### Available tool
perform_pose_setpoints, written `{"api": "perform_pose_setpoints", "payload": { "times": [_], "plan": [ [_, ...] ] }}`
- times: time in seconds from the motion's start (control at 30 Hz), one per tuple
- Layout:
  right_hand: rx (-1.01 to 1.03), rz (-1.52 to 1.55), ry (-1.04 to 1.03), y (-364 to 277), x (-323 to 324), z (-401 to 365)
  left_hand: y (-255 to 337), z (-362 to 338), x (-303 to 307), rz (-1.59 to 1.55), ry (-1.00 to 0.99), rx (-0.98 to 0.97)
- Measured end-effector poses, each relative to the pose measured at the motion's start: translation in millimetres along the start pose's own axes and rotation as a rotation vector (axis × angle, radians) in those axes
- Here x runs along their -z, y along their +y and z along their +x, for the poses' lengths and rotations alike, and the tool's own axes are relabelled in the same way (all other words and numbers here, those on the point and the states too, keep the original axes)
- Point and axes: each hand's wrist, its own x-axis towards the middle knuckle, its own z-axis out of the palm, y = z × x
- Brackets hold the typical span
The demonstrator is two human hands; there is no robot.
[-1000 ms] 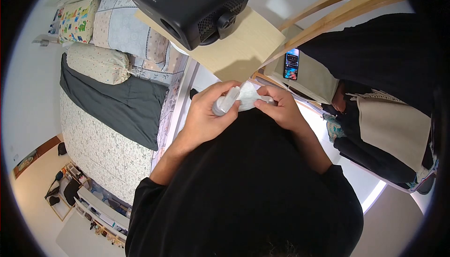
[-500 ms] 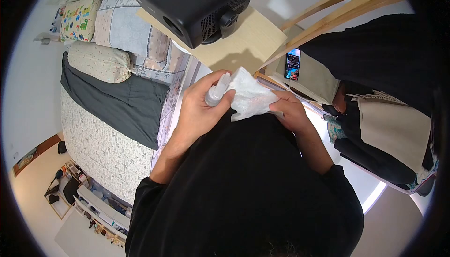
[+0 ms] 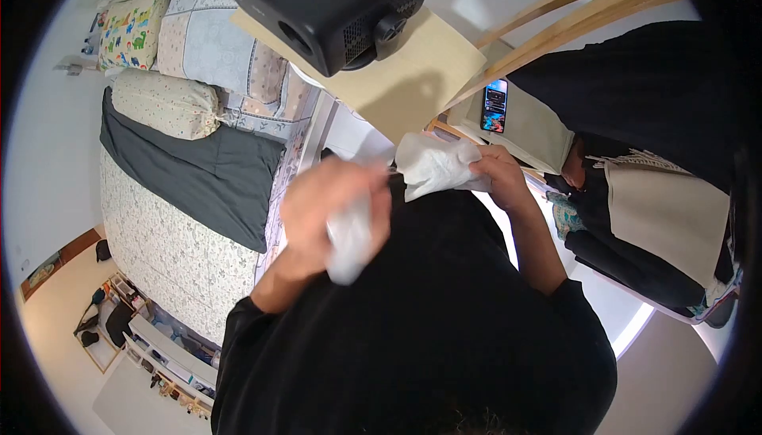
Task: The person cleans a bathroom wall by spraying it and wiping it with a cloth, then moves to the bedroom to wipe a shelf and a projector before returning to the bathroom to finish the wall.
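My left hand [image 3: 329,201] is smeared by motion but wrapped round a small whitish spray bottle [image 3: 349,240], whose body points down toward my black shirt. Its nozzle end is hidden or blurred by the fingers. Pinched in my right hand [image 3: 502,175] is a crumpled white tissue [image 3: 436,167], which spreads leftward in front of my chest. A small gap lies between the tissue and the blurred left fingers.
Ahead, a black projector [image 3: 325,14] stands on a light wooden tabletop [image 3: 421,62]. A lit phone [image 3: 494,105] lies on beige fabric at right, near wooden bars [image 3: 571,14] and dark clothes [image 3: 635,94]. At left is a bed [image 3: 167,229] with pillows and a dark blanket.
My left hand has swung down and toward me with the bottle, away from the tissue. The right hand still holds the tissue, now slightly farther right.
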Motion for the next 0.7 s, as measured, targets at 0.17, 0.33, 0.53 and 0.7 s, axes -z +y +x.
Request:
{"api": "perform_pose_setpoints", "payload": {
  "times": [0.17,0.33,0.53,0.7],
  "plan": [
    [0.061,-0.023,0.047,1.5,-5.2,2.0,-6.0,-3.9,16.4,0.180,0.002,0.003],
    [0.051,-0.054,0.052,-1.3,-10.6,5.5,-18.9,0.2,-0.7,0.105,-0.039,0.426],
    [0.037,-0.062,0.064,-3.4,-11.0,3.9,-10.1,7.3,-3.5,0.065,-0.041,0.231],
    [0.010,-0.096,0.139,-15.4,-26.0,-3.0,-6.9,-0.4,16.4,0.029,-0.173,0.108]
  ]
}}
